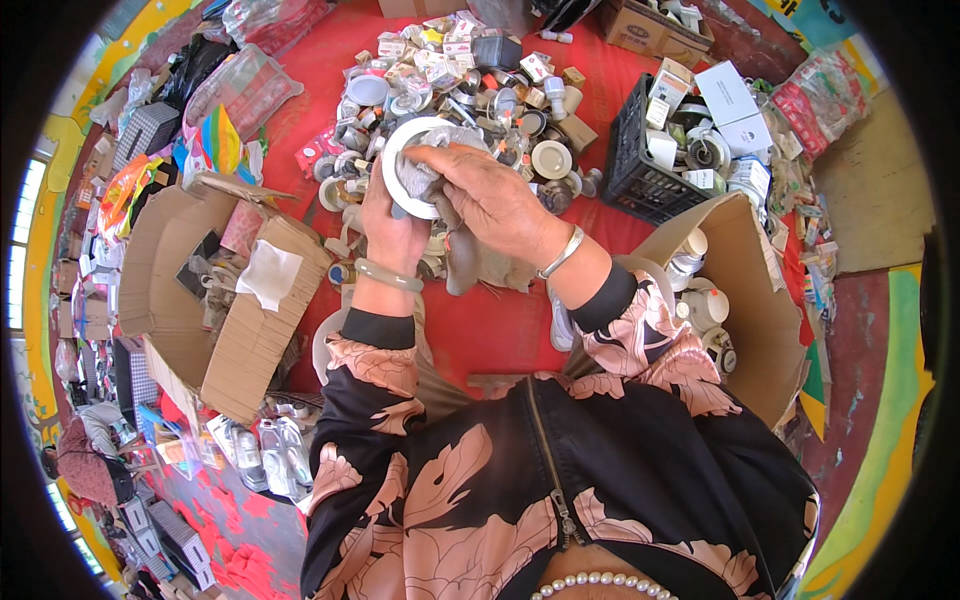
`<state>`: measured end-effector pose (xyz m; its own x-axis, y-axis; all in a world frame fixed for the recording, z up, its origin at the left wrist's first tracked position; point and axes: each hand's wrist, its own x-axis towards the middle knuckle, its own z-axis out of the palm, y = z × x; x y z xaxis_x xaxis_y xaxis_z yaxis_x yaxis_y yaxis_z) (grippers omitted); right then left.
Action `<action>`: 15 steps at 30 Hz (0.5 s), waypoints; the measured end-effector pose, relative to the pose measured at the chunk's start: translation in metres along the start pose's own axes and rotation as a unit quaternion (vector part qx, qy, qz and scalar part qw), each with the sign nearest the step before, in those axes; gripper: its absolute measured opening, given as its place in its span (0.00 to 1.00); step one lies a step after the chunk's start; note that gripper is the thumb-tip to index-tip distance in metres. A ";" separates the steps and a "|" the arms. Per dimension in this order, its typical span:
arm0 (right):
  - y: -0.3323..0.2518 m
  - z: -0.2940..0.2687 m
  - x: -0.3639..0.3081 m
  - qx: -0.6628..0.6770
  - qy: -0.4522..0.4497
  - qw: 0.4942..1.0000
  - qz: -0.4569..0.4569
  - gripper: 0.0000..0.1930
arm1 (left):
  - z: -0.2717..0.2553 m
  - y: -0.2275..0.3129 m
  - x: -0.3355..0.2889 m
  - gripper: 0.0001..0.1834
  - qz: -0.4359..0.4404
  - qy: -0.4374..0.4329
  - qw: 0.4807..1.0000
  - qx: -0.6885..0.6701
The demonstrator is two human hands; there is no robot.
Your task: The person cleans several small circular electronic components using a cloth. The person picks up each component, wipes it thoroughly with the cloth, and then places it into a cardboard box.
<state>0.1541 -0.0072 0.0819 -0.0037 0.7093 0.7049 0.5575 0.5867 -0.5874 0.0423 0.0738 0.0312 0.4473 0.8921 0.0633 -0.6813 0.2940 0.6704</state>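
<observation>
My left hand (393, 232) is closed round a white round downlight (393, 172), gripping it from below and the left with its ring-shaped rim tilted up. A grey cloth (462, 262) is bunched in my right hand (500, 195), whose fingers press it against the inside of the rim. One end of the cloth hangs down below that hand. The cloth hides the middle of the downlight. Just beyond both hands lies a big heap of lamps and fittings (552, 158), with small boxes among them.
An open cardboard box (160, 280) with scraps stands at my left. On the right, another cardboard box (765, 320) holds several white round fittings. Behind it sits a black plastic crate (640, 170) full of boxes and lamps. Red sheeting (460, 340) covers the ground.
</observation>
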 end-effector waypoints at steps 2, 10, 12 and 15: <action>0.000 -0.004 -0.001 0.003 -0.031 1.000 0.004 0.21 | -0.002 -0.002 0.001 0.20 -0.022 0.001 1.000 -0.021; -0.003 -0.021 0.000 -0.080 -0.200 0.976 -0.004 0.25 | -0.008 0.016 0.006 0.24 -0.083 0.010 0.996 -0.035; 0.001 -0.023 -0.002 -0.091 -0.185 0.978 -0.021 0.26 | -0.009 0.019 0.007 0.26 -0.093 0.023 0.995 -0.032; 0.012 -0.018 -0.006 -0.104 -0.119 0.985 -0.072 0.24 | -0.009 0.024 0.008 0.26 -0.098 0.037 0.994 -0.012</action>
<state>0.1754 -0.0115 0.0781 -0.2766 0.7106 0.6470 0.6948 0.6129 -0.3762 0.0240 0.0912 0.0409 0.5289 0.8399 -0.1217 -0.5998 0.4713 0.6466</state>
